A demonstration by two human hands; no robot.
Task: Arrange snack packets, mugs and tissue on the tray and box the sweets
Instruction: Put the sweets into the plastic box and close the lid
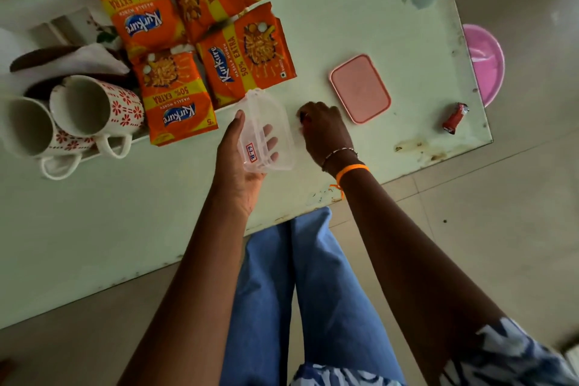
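Note:
My left hand [242, 163] grips a clear plastic box [269, 128] from below, holding it tilted just above the table. Right beside the box, my right hand [324, 131] is curled round a small dark red sweet [302, 117] at the table surface. The box's pink lid [360, 88] lies flat further right. Another red wrapped sweet [455, 118] lies near the table's right edge. Several orange snack packets [247, 53] lie on the white tray [67, 26]. Two white mugs with red flowers [94, 103] lie on their sides at the tray's near end, with white tissue [91, 58] behind them.
The pale green table [329, 3] ends close in front of my blue-trousered legs. A pink round plastic thing [485, 63] stands on the floor past the table's right edge. A dark brown object lies by the tissue.

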